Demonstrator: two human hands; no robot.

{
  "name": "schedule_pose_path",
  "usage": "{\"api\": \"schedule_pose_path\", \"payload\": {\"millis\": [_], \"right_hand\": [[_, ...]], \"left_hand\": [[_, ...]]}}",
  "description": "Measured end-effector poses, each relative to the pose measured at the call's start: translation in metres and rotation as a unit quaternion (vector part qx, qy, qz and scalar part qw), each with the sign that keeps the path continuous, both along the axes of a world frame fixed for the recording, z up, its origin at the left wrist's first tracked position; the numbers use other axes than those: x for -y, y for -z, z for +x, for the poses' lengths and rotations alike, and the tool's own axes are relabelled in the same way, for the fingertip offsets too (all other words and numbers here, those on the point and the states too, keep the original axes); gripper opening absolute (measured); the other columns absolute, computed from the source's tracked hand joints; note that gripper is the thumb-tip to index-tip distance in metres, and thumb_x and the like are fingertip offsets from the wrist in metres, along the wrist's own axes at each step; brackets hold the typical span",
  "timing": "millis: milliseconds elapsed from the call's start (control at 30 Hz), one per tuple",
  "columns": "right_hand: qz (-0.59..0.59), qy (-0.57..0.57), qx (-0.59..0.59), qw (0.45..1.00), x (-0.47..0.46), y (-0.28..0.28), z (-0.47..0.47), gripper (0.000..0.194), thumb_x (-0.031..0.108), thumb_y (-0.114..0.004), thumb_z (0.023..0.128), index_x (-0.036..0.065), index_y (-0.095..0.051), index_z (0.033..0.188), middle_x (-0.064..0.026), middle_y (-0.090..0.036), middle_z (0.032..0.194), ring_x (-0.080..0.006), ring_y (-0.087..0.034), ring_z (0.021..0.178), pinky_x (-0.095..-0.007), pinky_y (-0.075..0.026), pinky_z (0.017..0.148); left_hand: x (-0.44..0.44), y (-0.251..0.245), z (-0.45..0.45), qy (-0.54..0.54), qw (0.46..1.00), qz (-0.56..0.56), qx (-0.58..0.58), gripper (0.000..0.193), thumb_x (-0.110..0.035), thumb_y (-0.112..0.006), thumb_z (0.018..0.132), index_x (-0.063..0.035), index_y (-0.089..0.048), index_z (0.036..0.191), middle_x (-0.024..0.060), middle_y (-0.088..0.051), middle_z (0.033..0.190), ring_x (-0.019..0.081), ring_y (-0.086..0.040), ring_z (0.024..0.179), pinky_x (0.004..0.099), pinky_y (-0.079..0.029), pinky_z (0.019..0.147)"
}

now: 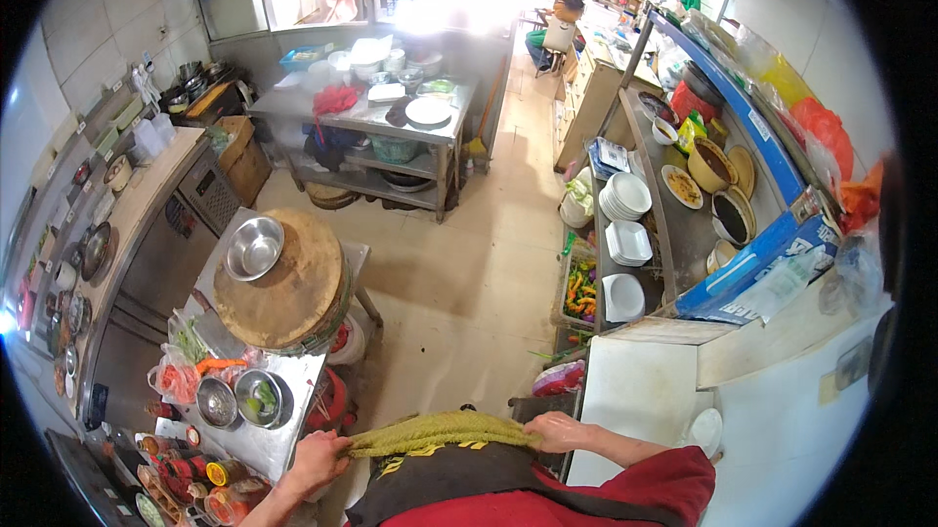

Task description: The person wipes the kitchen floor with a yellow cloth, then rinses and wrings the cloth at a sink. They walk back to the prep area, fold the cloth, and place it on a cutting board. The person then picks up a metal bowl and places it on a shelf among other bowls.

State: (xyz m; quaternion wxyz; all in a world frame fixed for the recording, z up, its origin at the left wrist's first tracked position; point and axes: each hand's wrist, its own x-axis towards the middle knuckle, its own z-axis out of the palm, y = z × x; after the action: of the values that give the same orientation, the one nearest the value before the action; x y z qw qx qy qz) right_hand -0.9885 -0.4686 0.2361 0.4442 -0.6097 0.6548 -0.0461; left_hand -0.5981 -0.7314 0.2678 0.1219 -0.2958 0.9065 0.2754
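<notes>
A yellow-green cloth towel [443, 433] is stretched sideways in front of my dark apron [454, 476]. My left hand [319, 458] grips its left end, and my right hand [555, 432] grips the other end. Left of me, a steel table [289, 380] bears a thick round wooden chopping block [304, 285] with an unfilled steel bowl [253, 248] on it. Nearer to my left hand are a steel bowl holding green vegetable pieces [259, 396], a second steel bowl [217, 402] and a cleaver [223, 329].
Sauce bottles and jars [227, 472] crowd the table's near left. On the right, a shelf rack [659, 219] carries stacked white plates [625, 195] and pots [713, 163]. A steel table with dishes [440, 135] stands ahead. Beyond it a person [560, 29] sits beside a counter.
</notes>
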Motion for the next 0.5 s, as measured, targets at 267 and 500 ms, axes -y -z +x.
{"api": "schedule_pose_path", "payload": {"millis": [267,500], "right_hand": [[-0.306,0.029,0.017,0.951,0.032,-0.039,-0.027,0.022,0.020,-0.064,0.084,0.001,-0.067,0.096,-0.0163,-0.064,0.087,-0.0327,-0.062,0.081,-0.0424,-0.050,0.080],[-0.156,0.425,0.626,0.635,0.076,-0.086,-0.071,0.038,0.034,-0.055,0.093,0.006,-0.059,0.118,-0.0121,-0.067,0.111,-0.0252,-0.066,0.096,-0.0405,-0.053,0.086]], "left_hand": [[0.013,-0.029,0.000,-0.127,0.981,0.092,-0.114,0.028,-0.016,-0.067,0.069,-0.0001,-0.069,0.092,0.0139,-0.067,0.096,0.0279,-0.062,0.093,0.0374,-0.049,0.085],[0.068,-0.070,-0.021,-0.301,0.677,0.454,-0.495,0.046,-0.036,-0.074,0.080,0.0016,-0.061,0.103,0.0107,-0.067,0.096,0.0227,-0.067,0.086,0.0392,-0.055,0.081]]}}
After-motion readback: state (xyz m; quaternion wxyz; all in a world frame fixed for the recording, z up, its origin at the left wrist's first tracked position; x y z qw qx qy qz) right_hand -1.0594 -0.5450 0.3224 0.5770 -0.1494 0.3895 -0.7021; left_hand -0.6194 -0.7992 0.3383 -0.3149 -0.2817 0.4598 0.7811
